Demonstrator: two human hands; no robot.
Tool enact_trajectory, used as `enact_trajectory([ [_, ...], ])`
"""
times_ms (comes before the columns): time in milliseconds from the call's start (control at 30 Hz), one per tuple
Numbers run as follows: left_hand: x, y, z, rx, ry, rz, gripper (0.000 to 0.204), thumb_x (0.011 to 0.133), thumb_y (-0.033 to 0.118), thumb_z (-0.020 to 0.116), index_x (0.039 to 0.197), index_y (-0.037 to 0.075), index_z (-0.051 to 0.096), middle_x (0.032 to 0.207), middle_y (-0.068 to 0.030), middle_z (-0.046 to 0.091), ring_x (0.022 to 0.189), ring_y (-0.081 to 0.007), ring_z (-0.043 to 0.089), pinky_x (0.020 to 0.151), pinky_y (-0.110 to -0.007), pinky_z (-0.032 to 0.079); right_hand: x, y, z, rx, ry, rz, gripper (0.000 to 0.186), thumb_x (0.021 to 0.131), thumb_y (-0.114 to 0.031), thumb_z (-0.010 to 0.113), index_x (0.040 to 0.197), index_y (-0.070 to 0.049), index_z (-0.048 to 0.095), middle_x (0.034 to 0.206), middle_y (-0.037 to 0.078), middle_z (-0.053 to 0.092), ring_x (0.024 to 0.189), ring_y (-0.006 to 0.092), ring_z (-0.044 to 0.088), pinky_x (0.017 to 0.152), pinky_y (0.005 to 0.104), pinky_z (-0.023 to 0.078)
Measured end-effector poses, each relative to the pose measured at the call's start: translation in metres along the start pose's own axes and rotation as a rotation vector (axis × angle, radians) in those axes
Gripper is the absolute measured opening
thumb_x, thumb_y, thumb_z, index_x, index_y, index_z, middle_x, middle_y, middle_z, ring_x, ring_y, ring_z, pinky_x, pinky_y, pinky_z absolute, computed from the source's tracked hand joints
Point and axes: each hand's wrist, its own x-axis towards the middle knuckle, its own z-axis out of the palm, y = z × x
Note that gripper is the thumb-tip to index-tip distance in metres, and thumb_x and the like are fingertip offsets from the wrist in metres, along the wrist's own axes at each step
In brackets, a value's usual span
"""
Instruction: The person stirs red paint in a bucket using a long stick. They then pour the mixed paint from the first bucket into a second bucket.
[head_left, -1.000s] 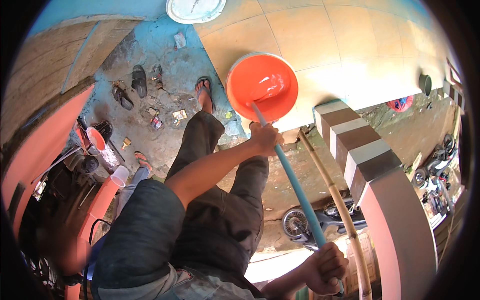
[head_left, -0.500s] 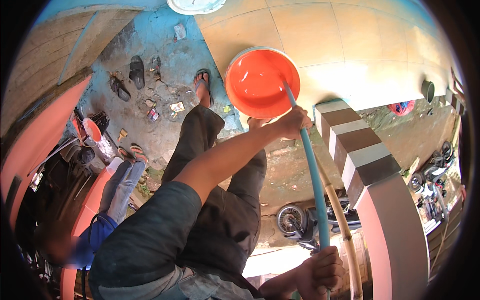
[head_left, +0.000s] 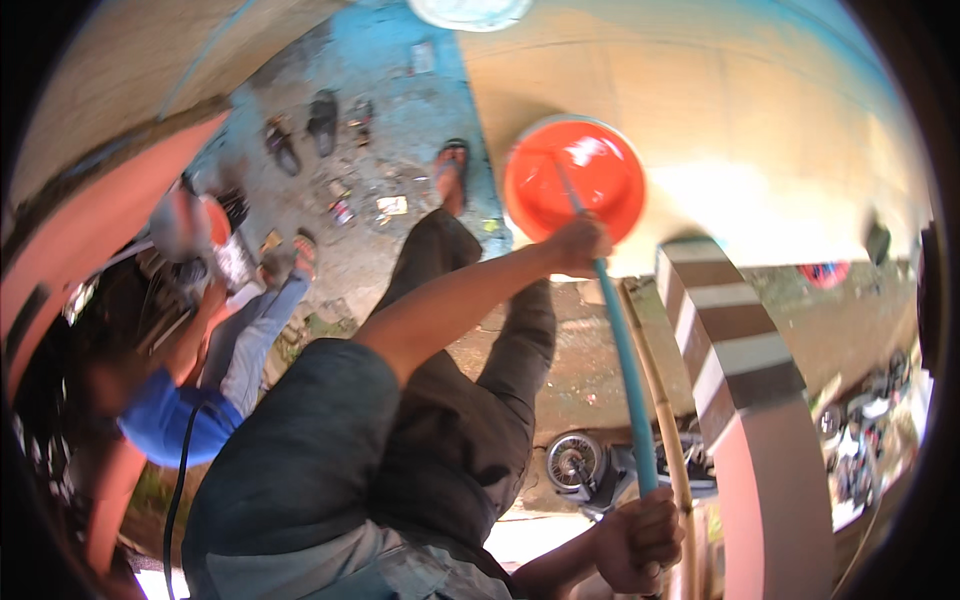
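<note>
Both of my hands grip a long blue pole (head_left: 625,360). My left hand (head_left: 580,245) is closed around it lower down, close to the bucket's near rim. Higher up, near my body, my right hand (head_left: 640,540) wraps round its upper part. The pole's far end reaches into a round bucket (head_left: 636,150) with a pale rim. Inside, the bucket is orange-red and glossy, like paint, and the pole's tip is lost in it. The bucket stands at the edge of a tan tiled floor (head_left: 720,130), just beyond my feet.
A striped pillar (head_left: 735,320) rises to the right, with a bamboo pole (head_left: 665,420) beside it. Behind is a motorcycle (head_left: 590,465). At left, a person in blue (head_left: 185,415) sits near a small orange container (head_left: 215,220). Loose sandals (head_left: 322,122) and litter lie on the ground.
The pole's far end has swung from the bucket's right side to its left. My view has shifted, so the bucket appears farther right. The other person's arm now reaches forward.
</note>
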Motion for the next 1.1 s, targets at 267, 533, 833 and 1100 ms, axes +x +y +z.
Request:
enact_trajectory([
  [267,0.038,0.040,0.037,-0.280,0.006,0.006,0.014,0.052,0.025,0.064,0.053,0.015,0.055,0.056,-0.0063,0.056,0.063,-0.0283,0.058,0.065,-0.043,0.044,0.001,-0.008,-0.023,-0.069,-0.146,-0.053,0.031,0.076,-0.032,0.044,0.052,-0.014,0.035,0.045,-0.002,0.024,0.044,0.0142,0.028,0.057,0.0346,0.029],
  [533,-0.031,0.073,0.017,-0.215,-0.265,-0.138,0.012,0.055,0.024,0.063,0.058,0.015,0.056,0.056,-0.0048,0.057,0.062,-0.0259,0.059,0.066,-0.039,0.042,-0.002,-0.023,-0.042,0.009,-0.020,0.036,0.040,0.082,-0.039,0.044,0.053,-0.014,0.035,0.046,-0.002,0.023,0.044,0.0135,0.027,0.055,0.0328,0.029],
  [833,0.003,0.015,-0.013,-0.068,-0.091,-0.117,0.013,0.054,0.021,0.064,0.054,0.014,0.053,0.057,-0.0038,0.054,0.064,-0.0241,0.054,0.073,-0.037,0.037,-0.012,0.011,-0.023,0.055,0.083,-0.062,0.049,0.085,-0.052,0.042,0.055,-0.014,0.038,0.048,-0.002,0.025,0.047,0.0146,0.029,0.054,0.0337,0.031],
  [1100,0.038,0.054,0.045,-0.262,0.026,-0.042,0.014,0.054,0.023,0.063,0.053,0.015,0.052,0.056,-0.0033,0.053,0.068,-0.0246,0.054,0.068,-0.039,0.040,-0.014,-0.011,-0.019,-0.180,-0.055,-0.104,0.047,0.084,-0.053,0.043,0.056,-0.015,0.039,0.049,-0.003,0.024,0.050,0.0139,0.030,0.059,0.0343,0.031],
])
